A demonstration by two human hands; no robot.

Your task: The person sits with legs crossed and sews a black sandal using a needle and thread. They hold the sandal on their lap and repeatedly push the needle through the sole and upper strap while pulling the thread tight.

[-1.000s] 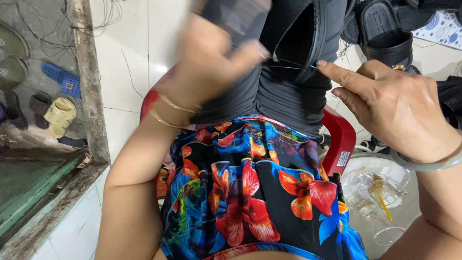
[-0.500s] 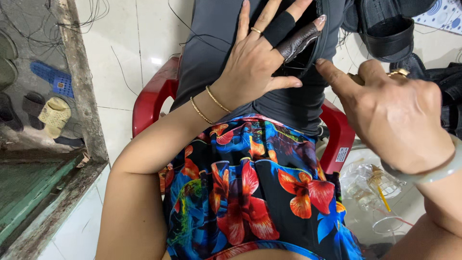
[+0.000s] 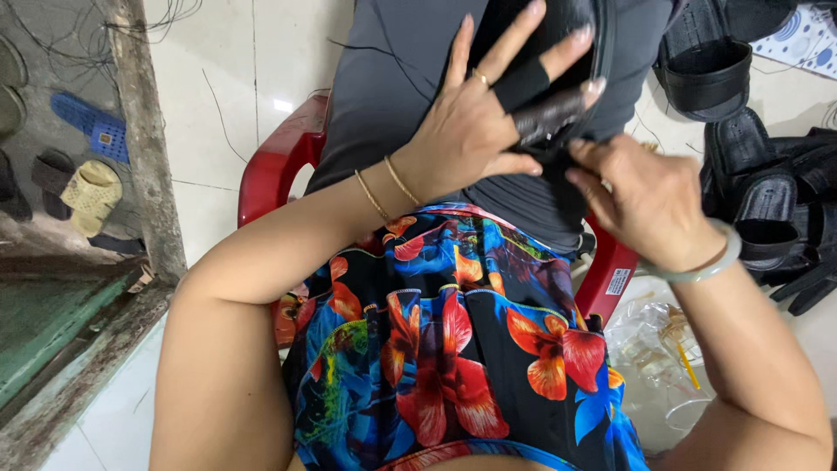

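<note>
A black sandal (image 3: 600,39) lies on a dark grey cloth (image 3: 392,78) spread over my lap. My left hand (image 3: 484,131) rests on the sandal with fingers spread, holding it down. That hand wears black guards on two fingers, a ring and two thin gold bangles. My right hand (image 3: 645,205), with a pale green bangle at the wrist, pinches the sandal's lower edge just below my left thumb. What the right fingertips hold is hidden. I sit on a red plastic chair (image 3: 270,166) in floral clothes.
Several more black sandals (image 3: 758,201) are piled on the white tiled floor at the right. A clear plastic bag (image 3: 654,349) lies by my right knee. At the left, past a concrete kerb (image 3: 144,174), lie a blue slipper (image 3: 91,131) and a beige one (image 3: 91,192).
My left hand came down from a raised grip and spread flat over the sandal. My right hand drew in from the right and closed its fingers on the sandal's lower edge.
</note>
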